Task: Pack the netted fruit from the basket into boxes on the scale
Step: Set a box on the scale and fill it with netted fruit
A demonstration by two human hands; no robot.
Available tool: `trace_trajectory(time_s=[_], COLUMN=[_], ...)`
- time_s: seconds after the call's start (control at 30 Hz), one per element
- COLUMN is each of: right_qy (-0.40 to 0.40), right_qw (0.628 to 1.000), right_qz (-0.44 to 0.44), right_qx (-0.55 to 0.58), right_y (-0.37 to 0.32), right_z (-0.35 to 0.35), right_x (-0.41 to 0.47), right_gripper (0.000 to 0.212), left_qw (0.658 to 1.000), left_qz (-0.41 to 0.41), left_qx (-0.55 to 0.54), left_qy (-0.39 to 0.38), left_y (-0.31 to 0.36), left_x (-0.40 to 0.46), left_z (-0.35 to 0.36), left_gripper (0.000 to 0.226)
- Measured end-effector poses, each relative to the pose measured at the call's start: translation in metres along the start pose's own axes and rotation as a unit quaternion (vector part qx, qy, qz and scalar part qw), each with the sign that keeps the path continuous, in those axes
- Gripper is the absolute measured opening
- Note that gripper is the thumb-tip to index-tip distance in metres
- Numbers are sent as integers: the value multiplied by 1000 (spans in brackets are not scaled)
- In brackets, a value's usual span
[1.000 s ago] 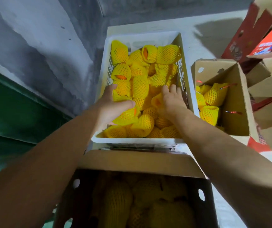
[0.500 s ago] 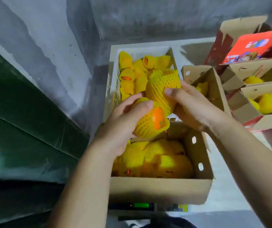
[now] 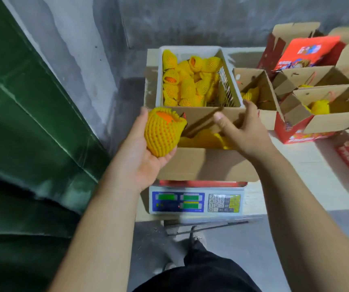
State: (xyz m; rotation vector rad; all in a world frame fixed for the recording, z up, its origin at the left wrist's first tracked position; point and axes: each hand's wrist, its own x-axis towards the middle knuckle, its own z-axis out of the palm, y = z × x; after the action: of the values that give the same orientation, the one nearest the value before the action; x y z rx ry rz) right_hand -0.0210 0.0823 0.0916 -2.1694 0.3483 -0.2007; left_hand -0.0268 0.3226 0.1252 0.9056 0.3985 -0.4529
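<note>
Head view: left hand [image 3: 140, 159] cups one foam-netted fruit [image 3: 162, 132] beside the cardboard box [image 3: 207, 163] on the scale [image 3: 196, 202], fingers curled beneath it. Right hand [image 3: 244, 131], fingers loosely spread and holding nothing, hovers over the box, probably settling fruit. White slatted basket [image 3: 228, 85] sits behind on the counter [image 3: 308, 175]

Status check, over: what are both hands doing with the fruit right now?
Left hand holds one netted fruit beside the box on the scale. Right hand over the box, holding nothing I can see. Basket partly full. Nothing in the way.
</note>
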Motion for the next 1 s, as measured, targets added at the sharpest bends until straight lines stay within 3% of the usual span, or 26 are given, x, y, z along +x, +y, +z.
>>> trace_trajectory(time_s=[0.07, 0.1, 0.2, 0.27, 0.47, 0.63, 0.8, 1.0], right_qy=[52, 40, -109, -148, -126, -121, -119, -156], right_qw=[996, 991, 966, 953, 942, 907, 892, 844], right_qz=[-7, -13, -76, -130, -73, 0, 52, 100], right_qx=[75, 123, 224, 230, 301, 404, 432, 503], right_y=[-14, -23, -52, -63, -75, -84, -89, -81], right_z=[0, 2, 16, 24, 31, 39, 42, 46], right_x=[-25, -39, -83, -98, -118, -131, -136, -141], right_gripper=[86, 78, 64, 58, 46, 38, 36, 40], left_qw=[999, 996, 983, 972, 929, 921, 887, 890], left_qz=[3, 8, 23, 58, 136, 166, 202, 217], left_qx=[-27, -39, 12, 102, 298, 307, 367, 364], left_qy=[-41, -76, -184, -206, -174, -174, -195, -168], left_y=[-1, -1, -6, -7, 0, -9, -14, -25], left_x=[-10, -17, -32, -38, -46, -52, -55, -56], left_z=[-8, -9, -10, -8, -34, -46, -56, -56], left_gripper=[55, 57, 71, 71, 58, 58, 71, 68])
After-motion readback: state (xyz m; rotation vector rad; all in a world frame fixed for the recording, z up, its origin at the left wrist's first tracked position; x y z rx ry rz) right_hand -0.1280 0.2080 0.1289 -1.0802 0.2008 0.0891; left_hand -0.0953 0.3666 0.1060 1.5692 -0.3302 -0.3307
